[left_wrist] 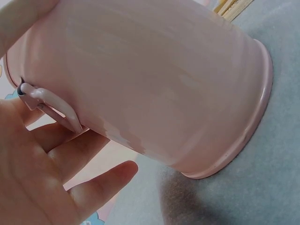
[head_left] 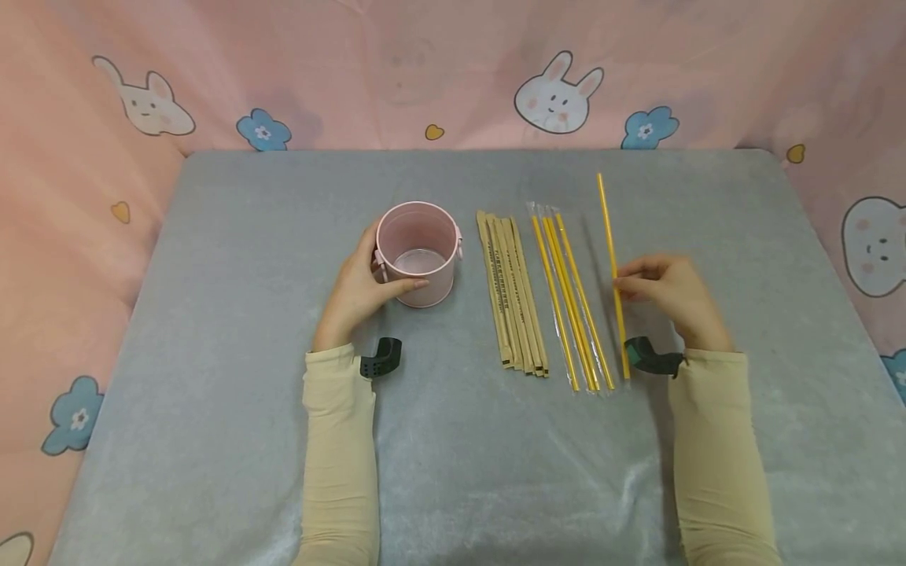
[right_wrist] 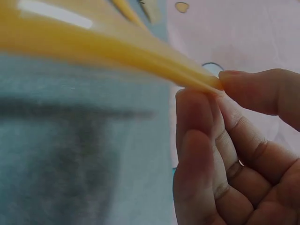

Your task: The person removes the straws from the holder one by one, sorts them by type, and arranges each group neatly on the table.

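Observation:
My left hand (head_left: 356, 284) holds a small pink bucket (head_left: 433, 284) from its left side, the thumb across the front and the other fingers round the back. The bucket's mouth faces up and nothing shows inside it. In the left wrist view its base rim (left_wrist: 225, 161) is close to the grey cloth, and a small side handle (left_wrist: 58, 104) hangs by the palm. My right hand (head_left: 668, 292) pinches a yellow drinking straw (head_left: 609, 228) near its middle, between thumb and fingertips. A shadow on the cloth lies apart from this straw, to its left.
Between the hands lie a row of tan paper-wrapped sticks (head_left: 513, 295) and, right of it, several yellow straws (head_left: 566, 299) in clear wrappers. A grey cloth (head_left: 212, 393) covers the table. Pink curtains (head_left: 340, 71) with rabbits and flowers hang behind and at both sides.

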The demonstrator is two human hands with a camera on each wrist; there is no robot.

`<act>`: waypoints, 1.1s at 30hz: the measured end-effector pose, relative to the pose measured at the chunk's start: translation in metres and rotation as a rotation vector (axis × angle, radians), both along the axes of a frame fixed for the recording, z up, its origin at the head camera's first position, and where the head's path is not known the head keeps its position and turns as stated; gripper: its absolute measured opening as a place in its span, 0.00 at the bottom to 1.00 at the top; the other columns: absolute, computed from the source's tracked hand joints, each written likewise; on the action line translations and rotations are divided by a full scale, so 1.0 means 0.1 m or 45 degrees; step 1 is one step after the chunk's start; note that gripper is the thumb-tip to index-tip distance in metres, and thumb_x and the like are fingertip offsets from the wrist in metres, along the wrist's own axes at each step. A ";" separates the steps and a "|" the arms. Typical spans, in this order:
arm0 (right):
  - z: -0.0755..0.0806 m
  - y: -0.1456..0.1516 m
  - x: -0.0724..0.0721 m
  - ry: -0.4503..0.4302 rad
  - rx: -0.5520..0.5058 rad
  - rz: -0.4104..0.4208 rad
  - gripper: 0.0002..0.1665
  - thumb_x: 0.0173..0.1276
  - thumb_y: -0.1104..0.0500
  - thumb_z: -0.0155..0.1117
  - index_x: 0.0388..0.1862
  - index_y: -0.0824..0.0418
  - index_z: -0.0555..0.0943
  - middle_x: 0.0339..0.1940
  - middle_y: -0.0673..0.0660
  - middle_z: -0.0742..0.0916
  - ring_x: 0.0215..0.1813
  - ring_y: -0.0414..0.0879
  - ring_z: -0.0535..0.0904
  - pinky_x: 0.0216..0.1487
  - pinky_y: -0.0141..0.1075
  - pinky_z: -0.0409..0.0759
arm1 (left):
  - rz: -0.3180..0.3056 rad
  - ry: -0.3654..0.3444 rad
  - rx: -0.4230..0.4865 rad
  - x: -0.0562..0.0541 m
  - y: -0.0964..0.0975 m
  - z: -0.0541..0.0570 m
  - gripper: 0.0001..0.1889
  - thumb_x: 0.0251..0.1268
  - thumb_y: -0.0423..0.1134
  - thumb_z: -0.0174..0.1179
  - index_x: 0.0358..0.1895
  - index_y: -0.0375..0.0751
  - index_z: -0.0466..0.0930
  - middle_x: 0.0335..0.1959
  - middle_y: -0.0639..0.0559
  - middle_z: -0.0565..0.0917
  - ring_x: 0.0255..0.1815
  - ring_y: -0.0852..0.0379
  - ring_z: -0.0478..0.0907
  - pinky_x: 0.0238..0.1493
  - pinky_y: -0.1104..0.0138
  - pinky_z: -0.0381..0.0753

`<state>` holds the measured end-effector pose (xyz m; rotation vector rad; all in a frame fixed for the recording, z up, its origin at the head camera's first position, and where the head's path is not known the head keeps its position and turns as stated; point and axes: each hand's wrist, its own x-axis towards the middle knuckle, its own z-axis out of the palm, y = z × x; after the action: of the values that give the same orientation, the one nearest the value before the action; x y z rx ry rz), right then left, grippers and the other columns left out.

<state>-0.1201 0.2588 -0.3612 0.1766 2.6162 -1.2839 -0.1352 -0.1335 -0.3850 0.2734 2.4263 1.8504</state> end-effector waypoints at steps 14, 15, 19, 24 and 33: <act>-0.17 0.00 -0.07 -0.133 0.029 0.095 0.21 0.66 0.58 0.63 0.46 0.76 0.79 0.27 0.48 0.85 0.29 0.39 0.80 0.32 0.33 0.80 | 0.004 -0.013 -0.008 0.01 -0.01 0.00 0.51 0.43 0.32 0.76 0.72 0.46 0.55 0.66 0.47 0.68 0.66 0.52 0.64 0.67 0.63 0.62; -0.18 0.00 -0.07 -0.139 0.028 0.097 0.20 0.65 0.58 0.63 0.46 0.76 0.79 0.27 0.48 0.85 0.29 0.39 0.79 0.32 0.33 0.80 | 0.005 -0.009 -0.008 0.01 -0.01 0.00 0.50 0.43 0.33 0.76 0.72 0.46 0.56 0.65 0.47 0.68 0.66 0.52 0.65 0.67 0.63 0.62; -0.21 -0.01 -0.09 -0.183 0.013 0.111 0.21 0.65 0.58 0.64 0.46 0.76 0.78 0.27 0.48 0.85 0.29 0.38 0.79 0.32 0.32 0.80 | 0.011 -0.003 -0.014 0.02 -0.02 0.01 0.50 0.43 0.33 0.76 0.72 0.45 0.56 0.65 0.47 0.68 0.65 0.53 0.65 0.67 0.63 0.63; -0.23 -0.04 -0.11 -0.223 0.053 0.134 0.21 0.65 0.57 0.64 0.46 0.75 0.79 0.28 0.50 0.85 0.29 0.38 0.79 0.32 0.32 0.80 | 0.016 -0.006 -0.027 0.03 -0.02 0.01 0.50 0.43 0.34 0.76 0.72 0.45 0.56 0.65 0.47 0.68 0.65 0.53 0.65 0.67 0.64 0.63; -0.22 -0.08 -0.11 -0.240 0.100 0.167 0.17 0.65 0.59 0.63 0.43 0.75 0.80 0.26 0.52 0.85 0.28 0.41 0.79 0.30 0.33 0.80 | 0.004 -0.007 0.001 0.02 0.00 0.00 0.50 0.43 0.32 0.76 0.72 0.46 0.57 0.65 0.46 0.69 0.65 0.51 0.66 0.67 0.60 0.63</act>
<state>-0.1308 0.2505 -0.3835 0.1293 2.4747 -1.0681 -0.1329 -0.1333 -0.3846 0.2642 2.4241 1.8507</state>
